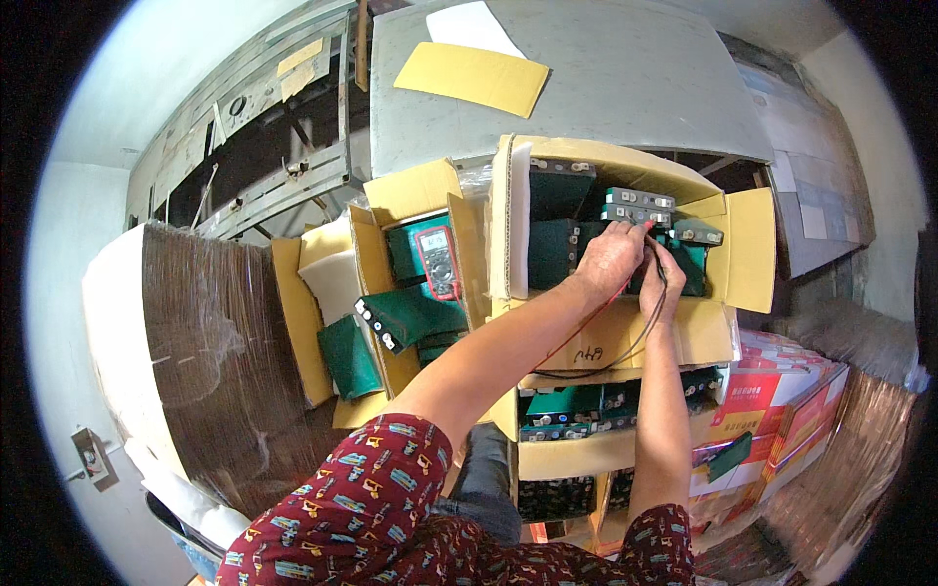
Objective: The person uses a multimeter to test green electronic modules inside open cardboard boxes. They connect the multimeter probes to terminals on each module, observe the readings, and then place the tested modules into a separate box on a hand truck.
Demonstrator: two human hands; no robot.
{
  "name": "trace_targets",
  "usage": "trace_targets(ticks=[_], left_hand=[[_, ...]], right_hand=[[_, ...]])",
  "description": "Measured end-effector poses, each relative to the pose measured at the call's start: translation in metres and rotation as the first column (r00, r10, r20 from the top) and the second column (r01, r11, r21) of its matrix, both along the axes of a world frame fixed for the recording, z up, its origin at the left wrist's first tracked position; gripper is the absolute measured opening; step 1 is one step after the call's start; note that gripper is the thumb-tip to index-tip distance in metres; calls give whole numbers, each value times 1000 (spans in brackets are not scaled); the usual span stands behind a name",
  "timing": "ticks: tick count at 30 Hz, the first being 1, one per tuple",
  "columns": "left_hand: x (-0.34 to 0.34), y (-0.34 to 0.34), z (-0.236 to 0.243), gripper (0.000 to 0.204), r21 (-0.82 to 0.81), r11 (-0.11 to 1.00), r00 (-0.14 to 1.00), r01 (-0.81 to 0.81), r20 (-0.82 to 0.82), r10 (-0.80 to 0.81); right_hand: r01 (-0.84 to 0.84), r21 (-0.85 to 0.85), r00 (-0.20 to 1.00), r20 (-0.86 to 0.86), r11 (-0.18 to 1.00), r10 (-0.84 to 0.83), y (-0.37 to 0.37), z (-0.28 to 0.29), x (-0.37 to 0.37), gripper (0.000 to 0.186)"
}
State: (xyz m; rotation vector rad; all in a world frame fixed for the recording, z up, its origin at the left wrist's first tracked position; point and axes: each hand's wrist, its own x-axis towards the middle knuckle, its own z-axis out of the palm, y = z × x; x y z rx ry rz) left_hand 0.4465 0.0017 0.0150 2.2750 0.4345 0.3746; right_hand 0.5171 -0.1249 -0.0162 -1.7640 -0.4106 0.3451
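Inside the upper right cardboard box [596,156], green battery cells [559,249] with grey terminal tops stand packed together, and both hands work over them. Left hand [608,259] is closed around a red test probe [647,226], its tip pressed down toward the grey top of a cell [637,207]. Right hand [660,283] sits just beside and slightly below the left, fingers curled on a black probe; the probe itself is mostly hidden by the fingers. Red and black test leads [625,354] run from the hands back over the box's front flap and loop down toward the forearms.

Left of this box, a second open cardboard box [415,190] holds more green cells, with a red digital multimeter [439,262] lying face up on top of them. One green cell [405,317] lies tilted across that box's front edge, and another [347,356] leans just outside it.

Below the working box, a further box of the same cells [576,405] sits partly covered by the forearms. Red printed cartons [782,400] are stacked to the right. A large pallet load wrapped in brown film [205,361] stands to the left. Farther up, a grey desk [625,78] carries a yellow cardboard sheet [471,78] and a white sheet [469,24]. Both sleeves [381,498] are dark red with a small coloured print.
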Motion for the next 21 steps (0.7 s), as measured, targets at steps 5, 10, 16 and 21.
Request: trace_targets(ticks=[5,10,16,21], left_hand=[[1,-2,7,42,-44,999,999,18,-49,-20],[-2,-1,6,44,1,1000,999,12,-32,-12],[-5,-1,-5,41,-11,1000,1000,4,-14,-4],[-2,2,2,37,-101,995,1000,6,19,-4]], right_hand=[[7,27,998,-64,1000,-5,-2,3,1,25],[-13,-15,1000,20,1000,14,-2,2,-1,26],[-36,-58,990,132,998,43,-2,4,-6,25],[-9,-25,996,91,1000,12,2,-1,-3,23]])
